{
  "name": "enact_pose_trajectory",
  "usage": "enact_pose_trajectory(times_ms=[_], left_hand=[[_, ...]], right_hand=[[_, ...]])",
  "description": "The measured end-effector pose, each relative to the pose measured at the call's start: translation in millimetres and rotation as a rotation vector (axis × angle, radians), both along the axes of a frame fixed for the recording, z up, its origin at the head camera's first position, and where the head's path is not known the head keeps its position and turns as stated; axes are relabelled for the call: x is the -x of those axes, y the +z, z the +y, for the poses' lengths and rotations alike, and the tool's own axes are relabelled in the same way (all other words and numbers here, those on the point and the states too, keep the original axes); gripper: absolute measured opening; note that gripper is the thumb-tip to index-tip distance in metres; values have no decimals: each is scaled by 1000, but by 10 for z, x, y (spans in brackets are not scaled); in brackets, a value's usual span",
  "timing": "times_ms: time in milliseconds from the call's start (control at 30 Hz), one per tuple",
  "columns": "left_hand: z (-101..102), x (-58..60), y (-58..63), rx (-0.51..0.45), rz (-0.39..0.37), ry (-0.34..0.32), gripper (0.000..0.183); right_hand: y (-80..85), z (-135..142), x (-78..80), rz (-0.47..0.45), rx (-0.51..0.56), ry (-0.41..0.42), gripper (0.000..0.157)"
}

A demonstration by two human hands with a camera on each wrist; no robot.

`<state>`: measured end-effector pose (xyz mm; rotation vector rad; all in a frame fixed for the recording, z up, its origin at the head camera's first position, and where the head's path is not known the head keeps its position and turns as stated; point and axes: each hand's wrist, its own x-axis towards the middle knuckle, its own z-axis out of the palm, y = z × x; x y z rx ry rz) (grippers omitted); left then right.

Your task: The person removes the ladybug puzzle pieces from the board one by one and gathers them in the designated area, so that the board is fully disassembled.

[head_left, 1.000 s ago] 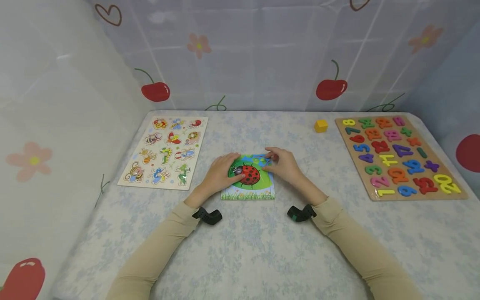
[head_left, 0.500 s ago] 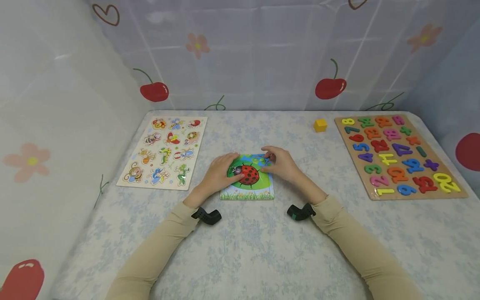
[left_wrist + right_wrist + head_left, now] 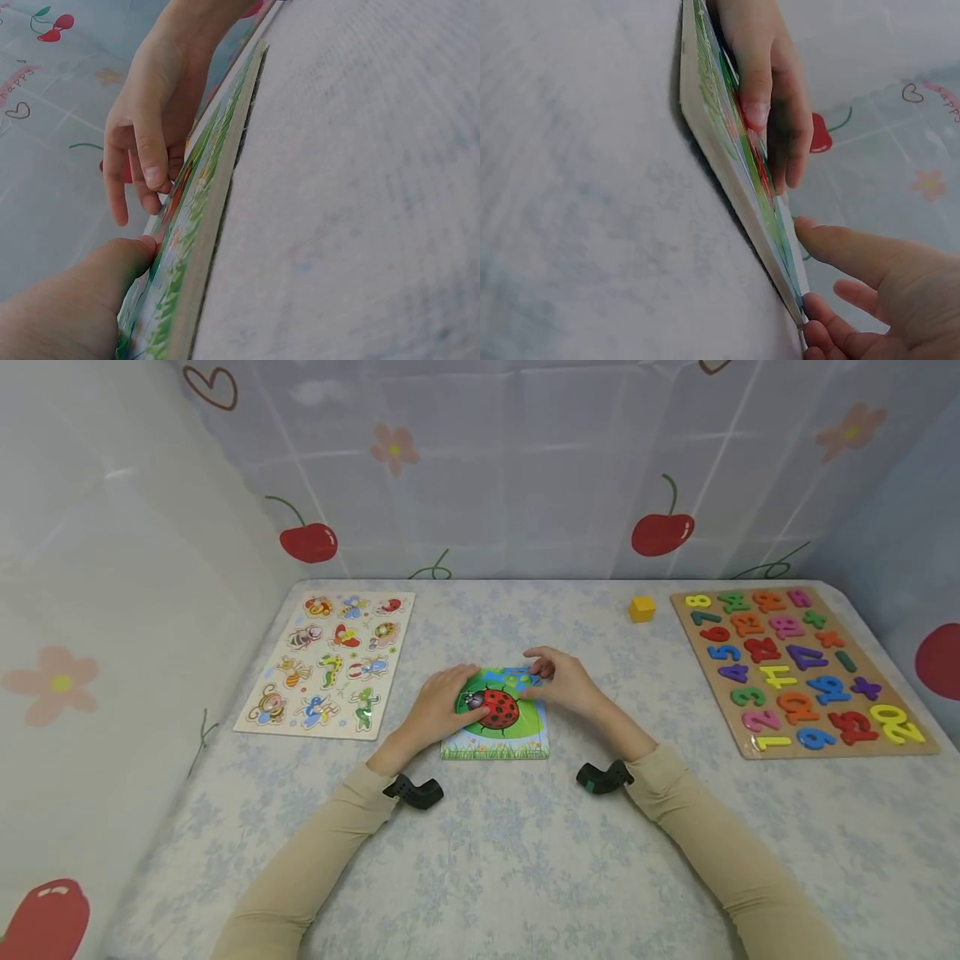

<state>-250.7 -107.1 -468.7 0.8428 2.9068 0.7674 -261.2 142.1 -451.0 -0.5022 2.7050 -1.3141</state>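
A square ladybug puzzle point(image 3: 499, 711), with grass printed along its near edge, lies flat on the table. My left hand point(image 3: 441, 708) rests on its left side, thumb pressing the ladybug picture and the other fingers reaching toward the far left corner. At the far right corner is my right hand point(image 3: 564, 685). In the right wrist view, its fingertips point(image 3: 817, 304) touch the puzzle's edge, while the thumb point(image 3: 840, 246) stays apart from them above the board. The left wrist view shows the right hand point(image 3: 154, 120) with loosely bent fingers over the far side of the puzzle.
At the left lies a pale board of insect pieces point(image 3: 330, 664). A wooden number board point(image 3: 731, 714) with coloured digits lies at the right. A yellow cube point(image 3: 642, 609) sits toward the back. Printed curtains point(image 3: 495, 468) stand behind the table and at both sides.
My right index finger has lifted slightly and the right fingers have shifted a little at the corner. The left hand and the puzzle stay in place.
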Motion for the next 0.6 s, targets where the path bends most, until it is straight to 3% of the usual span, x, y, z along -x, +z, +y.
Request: enact_pose_trajectory(times_ms=[200, 600], left_hand=[[-3, -4, 9, 3, -4, -3, 71], [-4, -5, 7, -2, -13, -6, 70]], right_hand=[[41, -11, -5, -60, 19, 39, 71], [59, -37, -15, -51, 1, 16, 70]])
